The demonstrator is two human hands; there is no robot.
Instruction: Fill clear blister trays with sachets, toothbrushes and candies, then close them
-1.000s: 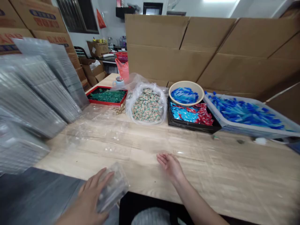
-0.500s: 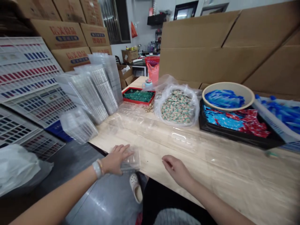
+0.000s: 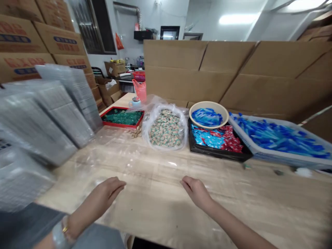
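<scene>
Currently, both hands are over the light wood table (image 3: pixel 155 204) in the lower centre of the head view, and neither holds anything. The left hand (image 3: pixel 109 192) is at lower left, with a pale wristband and a gold bangle (image 3: pixel 64 229) at the wrist; its fingers (image 3: pixel 120 185) are released, extended and slightly curved. The right hand (image 3: pixel 195 192) is at lower centre, its fingers (image 3: pixel 186 182) likewise released and empty. Whether either hand touches the wood cannot be determined. The nearest item is a blurred transparent plastic tray (image 3: pixel 109 155), lying flat ahead of the left hand.

Along the far table edge, from left to right, stand the containers. A red-rimmed tray (image 3: pixel 121 126) holds green wrapped pieces. A transparent plastic bag (image 3: pixel 149 135) holds green-and-cream wrapped sweets, with a small pile of loose tan pieces (image 3: pixel 136 132) just beside it. A beige bowl (image 3: pixel 209 104) holds blue packets and overlaps a black tray (image 3: pixel 220 154) of blue and red sachets. A white plastic basket (image 3: pixel 285 158) at right holds blue tubular items. Stacks of transparent plastic trays (image 3: pixel 46 116) lean at left, below cartons (image 3: pixel 59 45) stacked at upper left. Flattened cardboard sheets (image 3: pixel 194 76) stand behind the containers.
</scene>
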